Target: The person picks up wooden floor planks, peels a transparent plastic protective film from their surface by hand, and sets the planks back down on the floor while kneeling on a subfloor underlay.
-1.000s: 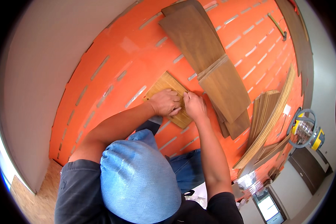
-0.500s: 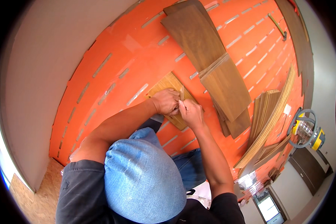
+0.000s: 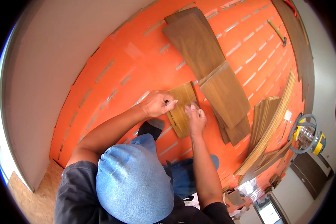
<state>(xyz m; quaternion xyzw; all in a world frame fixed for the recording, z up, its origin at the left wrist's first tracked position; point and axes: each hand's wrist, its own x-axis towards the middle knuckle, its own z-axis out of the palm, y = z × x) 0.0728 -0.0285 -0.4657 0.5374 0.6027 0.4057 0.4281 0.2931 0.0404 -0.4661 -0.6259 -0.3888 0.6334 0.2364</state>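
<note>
A short wooden flooring board, pale face up with dark print along one edge, lies on the orange underlay just past my knees. Over its left edge my left hand is closed in a pinch; what it holds, if anything, is too small to name. At the board's right side my right hand is closed too, thumb up. Something thin and blurred shows at its fingertips, and I cannot make out what it is. The two hands are apart, with the board's face visible between them.
Brown flooring planks lie stacked beyond the board, toward the right. More planks stand in a pile further right, near a yellow and grey vacuum cleaner. A hammer rests at the far right. A pale wall rises on the left.
My hands, which were close together over the board, have separated, left hand leftward and right hand slightly right and nearer. The board has turned and shifted, showing its printed edge.
</note>
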